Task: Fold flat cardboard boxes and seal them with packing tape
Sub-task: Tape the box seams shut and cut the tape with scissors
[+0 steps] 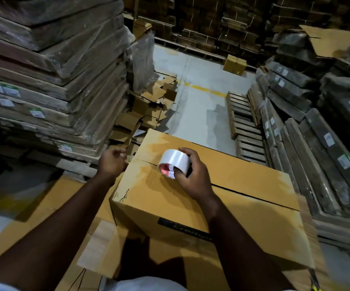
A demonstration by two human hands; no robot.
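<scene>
A folded-up cardboard box (191, 198) stands on flat cardboard sheets (44, 208) spread over the floor, close in front of the person. Its top flaps are closed and meet along a dark seam (254, 195) that runs across the top.

The right hand (193, 175) grips a roll of clear packing tape (174, 161), fingers curled round it with one fingertip hooked into the core, and holds the roll down on the box top right at the seam near the left end.

The left hand (112, 162) hovers at the box's upper left corner with its fingers loosely curled; whether it pinches a tape end I cannot tell.

Plastic-wrapped stacks of flat cartons (50, 80) rise at left, more bundles (317, 122) and wooden pallets (243, 122) lie at right, and cardboard scraps (149, 110) litter the concrete floor (199, 97) behind the box.
</scene>
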